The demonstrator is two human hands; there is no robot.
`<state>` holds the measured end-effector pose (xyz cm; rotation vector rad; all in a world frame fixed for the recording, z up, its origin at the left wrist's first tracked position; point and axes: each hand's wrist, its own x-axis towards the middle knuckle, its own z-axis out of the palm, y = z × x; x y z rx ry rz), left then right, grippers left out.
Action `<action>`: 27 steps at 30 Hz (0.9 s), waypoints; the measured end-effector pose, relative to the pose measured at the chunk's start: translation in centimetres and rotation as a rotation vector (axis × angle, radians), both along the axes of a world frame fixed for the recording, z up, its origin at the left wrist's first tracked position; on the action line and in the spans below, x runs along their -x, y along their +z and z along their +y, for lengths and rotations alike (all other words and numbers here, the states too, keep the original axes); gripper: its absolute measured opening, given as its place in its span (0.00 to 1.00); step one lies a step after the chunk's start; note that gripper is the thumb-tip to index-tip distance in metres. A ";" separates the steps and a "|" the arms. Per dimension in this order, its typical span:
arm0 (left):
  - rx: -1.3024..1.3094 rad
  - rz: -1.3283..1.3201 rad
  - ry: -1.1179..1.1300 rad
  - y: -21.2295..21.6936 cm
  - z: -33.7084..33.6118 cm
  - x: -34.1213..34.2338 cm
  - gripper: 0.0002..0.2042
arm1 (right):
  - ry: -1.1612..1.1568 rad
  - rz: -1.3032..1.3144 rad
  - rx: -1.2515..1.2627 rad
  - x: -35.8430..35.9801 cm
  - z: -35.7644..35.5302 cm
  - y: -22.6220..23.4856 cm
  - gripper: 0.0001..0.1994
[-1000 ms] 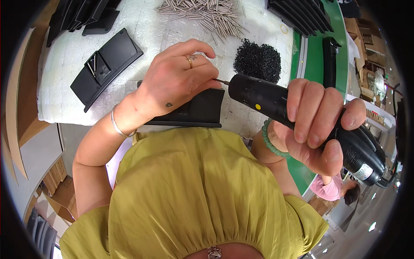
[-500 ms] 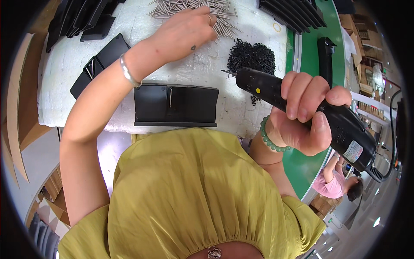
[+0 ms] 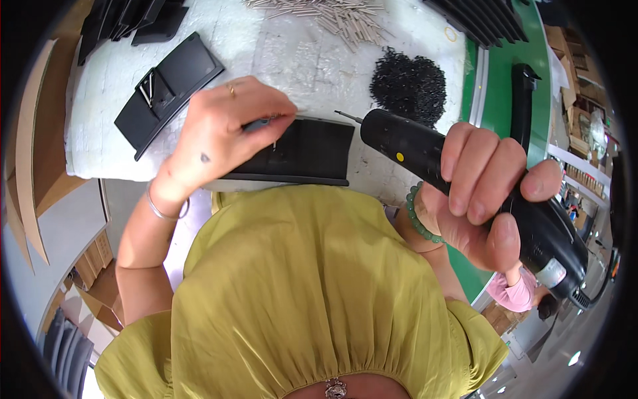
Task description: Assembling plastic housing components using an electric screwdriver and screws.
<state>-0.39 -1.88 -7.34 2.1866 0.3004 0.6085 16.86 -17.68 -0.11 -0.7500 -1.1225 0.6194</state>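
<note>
My left hand (image 3: 232, 130) is over the left part of a black plastic panel (image 3: 319, 149), which lies close in front of me. Its fingers are pinched together on what looks like a small metal pin (image 3: 260, 124), mostly hidden by them. A thin metal pin (image 3: 274, 144) shows against the panel beside the fingertips. My right hand (image 3: 482, 193) is wrapped round a black electric screwdriver (image 3: 405, 143). Its thin bit points left, above the panel's right end and apart from it.
Loose metal pins (image 3: 339, 20) are heaped at the far side, and a pile of black screws (image 3: 409, 86) lies right of them. Another black panel (image 3: 166, 90) with pins sits left. Black parts (image 3: 468, 23) stand far right. A person (image 3: 513, 290) in pink is beyond the green table (image 3: 502, 100).
My left hand has come back from the pin heap to the near panel, its fingers now pinched. My right hand still holds the screwdriver, slightly lower in view.
</note>
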 end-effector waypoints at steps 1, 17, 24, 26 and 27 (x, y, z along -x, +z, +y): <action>-0.042 -0.044 0.053 -0.9 -0.6 0.9 0.07 | 0.063 -0.045 0.025 -0.2 0.1 -0.2 0.16; -0.132 -0.044 0.133 -2.9 -1.5 2.2 0.07 | 0.182 -0.134 0.145 2.4 1.6 -0.7 0.16; -0.128 -0.045 0.132 -3.1 -1.5 2.3 0.07 | 0.205 -0.194 0.248 2.2 2.1 -0.6 0.15; -0.120 -0.031 0.124 -3.0 -1.5 2.2 0.07 | 0.231 -0.213 0.242 2.2 2.3 -0.6 0.15; -0.117 -0.033 0.125 -3.0 -1.5 2.2 0.07 | 0.257 -0.230 0.234 2.2 2.4 -0.6 0.15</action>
